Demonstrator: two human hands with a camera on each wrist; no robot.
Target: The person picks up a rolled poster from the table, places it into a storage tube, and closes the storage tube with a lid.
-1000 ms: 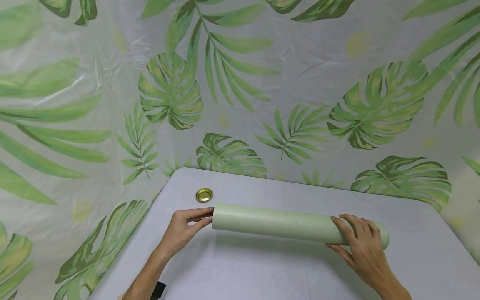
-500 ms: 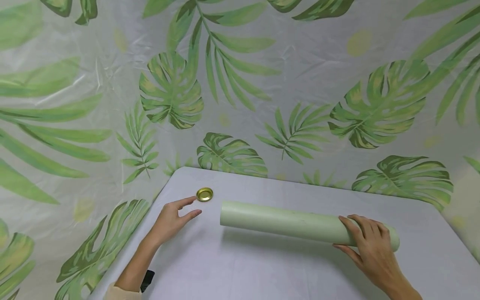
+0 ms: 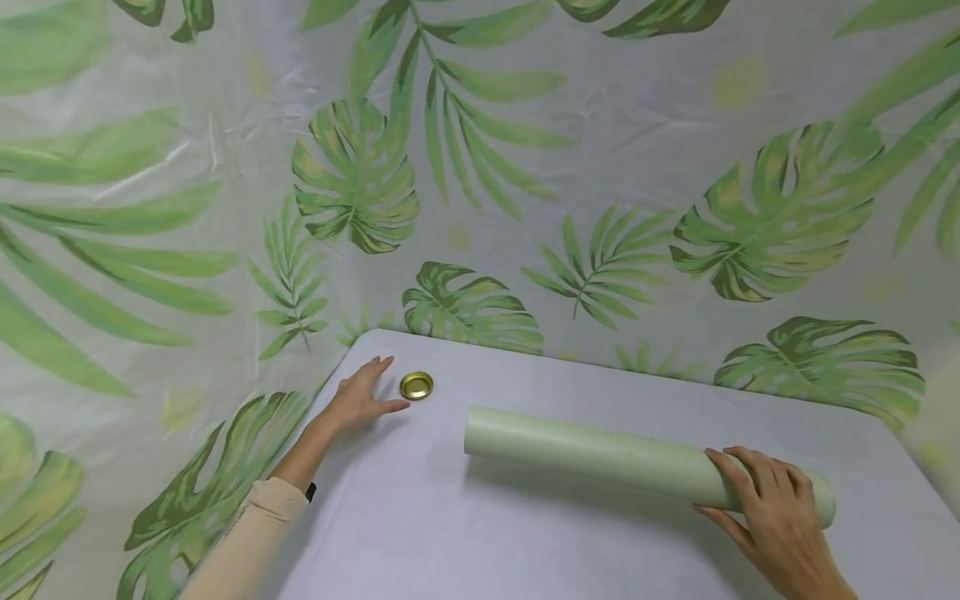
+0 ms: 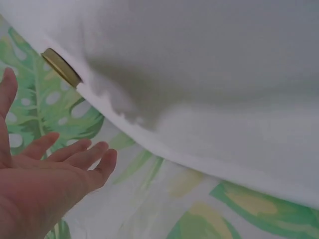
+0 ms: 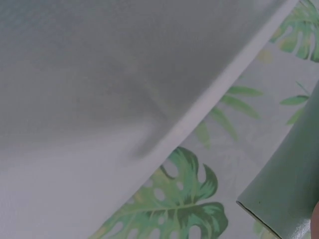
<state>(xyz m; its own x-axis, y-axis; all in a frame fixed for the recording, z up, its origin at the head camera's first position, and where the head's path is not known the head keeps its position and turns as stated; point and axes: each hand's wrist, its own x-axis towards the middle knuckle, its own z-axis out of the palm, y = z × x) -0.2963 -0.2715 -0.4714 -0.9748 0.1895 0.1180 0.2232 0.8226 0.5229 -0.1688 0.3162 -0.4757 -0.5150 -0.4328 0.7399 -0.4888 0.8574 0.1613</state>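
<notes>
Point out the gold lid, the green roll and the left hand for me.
gold lid [image 3: 416,385], head view, middle of its shallow inside.
green roll [image 3: 592,454], head view, bare middle of its length.
left hand [image 3: 360,396], head view, back of the hand, beside the lid.

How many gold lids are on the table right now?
1. The gold lid lies near the table's far left corner, just right of the left hand and apart from the green roll. No others show.
</notes>
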